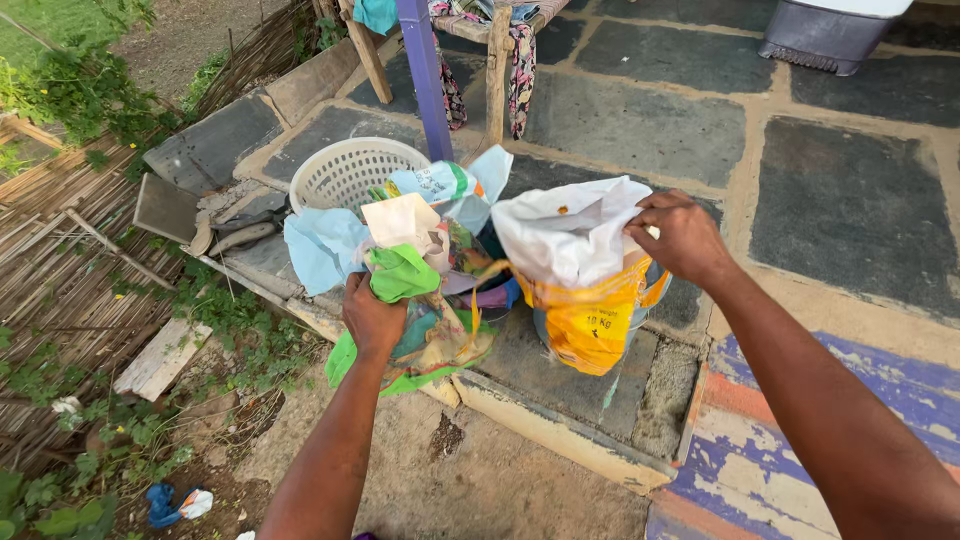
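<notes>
My left hand (372,318) is closed around a bunch of crumpled plastic bags and wrappers (415,262), green, cream and pale blue, held over the stone ledge. My right hand (683,237) pinches the top edge of a white and yellow sack (578,272) that stands upright on the ledge, its mouth pulled open. The bunch and the sack are side by side, a small gap between them. A bucket behind the sack is mostly hidden.
A white slotted plastic basket (350,172) sits behind the bags. A purple post (426,75) and wooden cot legs (497,70) stand further back on the stone paving. A grey tub (825,35) is at top right. Weeds and dry reeds (70,270) lie left.
</notes>
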